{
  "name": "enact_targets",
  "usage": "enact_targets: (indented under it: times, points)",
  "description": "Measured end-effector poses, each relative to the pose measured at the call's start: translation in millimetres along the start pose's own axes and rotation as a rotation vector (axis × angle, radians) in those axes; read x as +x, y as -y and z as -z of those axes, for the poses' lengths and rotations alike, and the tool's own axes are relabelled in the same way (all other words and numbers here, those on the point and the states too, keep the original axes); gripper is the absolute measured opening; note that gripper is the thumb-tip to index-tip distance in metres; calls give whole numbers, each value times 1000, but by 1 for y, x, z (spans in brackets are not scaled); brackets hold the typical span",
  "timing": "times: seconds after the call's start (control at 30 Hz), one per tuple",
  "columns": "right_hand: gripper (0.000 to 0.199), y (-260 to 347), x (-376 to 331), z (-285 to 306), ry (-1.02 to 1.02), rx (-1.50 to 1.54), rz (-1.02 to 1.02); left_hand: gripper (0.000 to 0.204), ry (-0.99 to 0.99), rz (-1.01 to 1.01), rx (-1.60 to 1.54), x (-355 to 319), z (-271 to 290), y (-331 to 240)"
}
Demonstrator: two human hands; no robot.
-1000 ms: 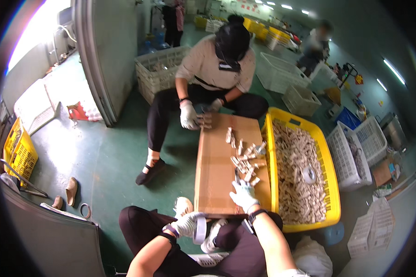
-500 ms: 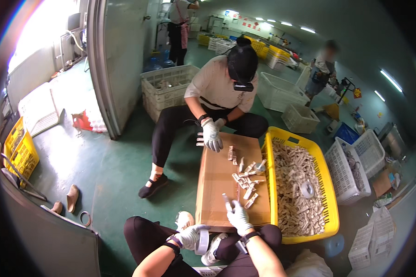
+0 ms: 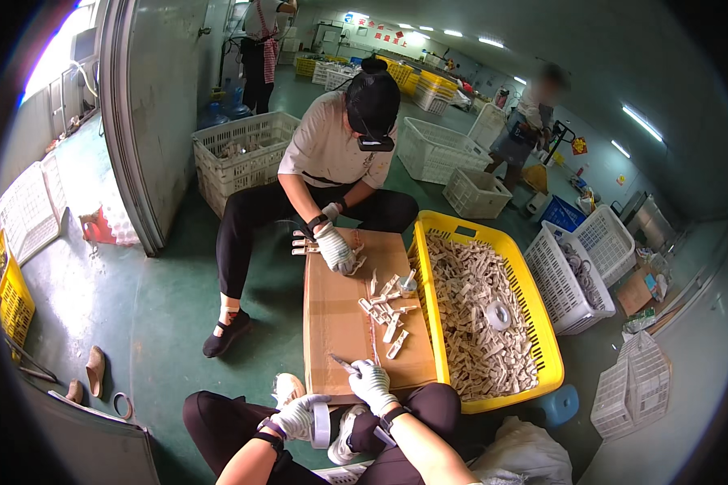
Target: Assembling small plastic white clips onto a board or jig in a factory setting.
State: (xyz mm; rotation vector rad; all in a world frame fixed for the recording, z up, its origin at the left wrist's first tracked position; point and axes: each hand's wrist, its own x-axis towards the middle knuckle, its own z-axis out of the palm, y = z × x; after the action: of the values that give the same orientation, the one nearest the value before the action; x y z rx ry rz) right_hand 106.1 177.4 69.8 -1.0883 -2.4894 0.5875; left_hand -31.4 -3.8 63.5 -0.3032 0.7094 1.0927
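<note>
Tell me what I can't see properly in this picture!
In the head view:
Thin thing in the right hand: too small to name.
Some fingertips of the left hand: behind the tape roll.
Floor of the yellow crate: under clips.
Far-left yellow basket: cut off by dark edge.

Wht. tape roll point(image 3: 321, 427) upright in L hand point(image 3: 297, 416); slim greyish piece point(image 3: 343, 363) (type unclear), tilted, in R hand point(image 3: 371, 384).

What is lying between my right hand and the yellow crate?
In the head view, only bare top of the cardboard box lies between your right hand and the yellow crate; the pale pieces lie farther from you.
</note>
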Motion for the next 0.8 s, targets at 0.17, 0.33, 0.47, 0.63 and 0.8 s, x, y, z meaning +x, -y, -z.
enact_targets:
  times: [0.17, 0.33, 0.47, 0.63, 0.8]
  points:
    - [19, -1, 1, -6, -5, 1, 4, 17, -39, -22, 8, 5, 8, 1]
    - [17, 4, 0, 0, 14, -11, 2, 16, -65, -3, 9, 10, 11, 1]
    - [19, 1, 1, -1, 4, -21, 42, 16, -18, 10, -3, 39, 37, 5]
    - [20, 11, 0, -7, -4, -31, 52, 16, 25, -82, 1, 26, 46, 5]
    - [22, 3, 0, -4, 5, -43, 44, 18, -15, -445, 410, -24, -9, 9]
